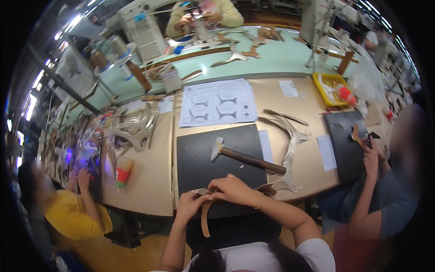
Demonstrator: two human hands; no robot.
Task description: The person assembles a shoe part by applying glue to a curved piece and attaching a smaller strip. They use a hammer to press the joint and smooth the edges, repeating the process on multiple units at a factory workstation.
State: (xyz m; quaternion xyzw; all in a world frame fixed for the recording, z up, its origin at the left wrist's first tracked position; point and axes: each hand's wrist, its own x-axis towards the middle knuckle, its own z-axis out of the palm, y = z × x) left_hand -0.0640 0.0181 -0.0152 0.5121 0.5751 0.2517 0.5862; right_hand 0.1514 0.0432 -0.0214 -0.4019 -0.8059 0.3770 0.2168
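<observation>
My left hand (188,207) and my right hand (233,190) come together at the near edge of a black work mat (195,154). Between them they pinch a leather shoe-upper piece. Its tan strip (205,221) hangs below my fingers, and a pale shiny part shows above my left fingertips. A brown end (268,190) sticks out beyond my right wrist; I cannot tell whether it belongs to the same piece. Just ahead on the mat lies a hammer (247,159), its metal head to the left and its wooden handle pointing right.
A drawing sheet (217,115) lies beyond the mat. Pale strappy leather pieces (292,140) rest to the right, more (131,129) to the left beside a red-labelled bottle (122,171). A yellow basket (319,86) stands far right. Co-workers sit left, right and opposite.
</observation>
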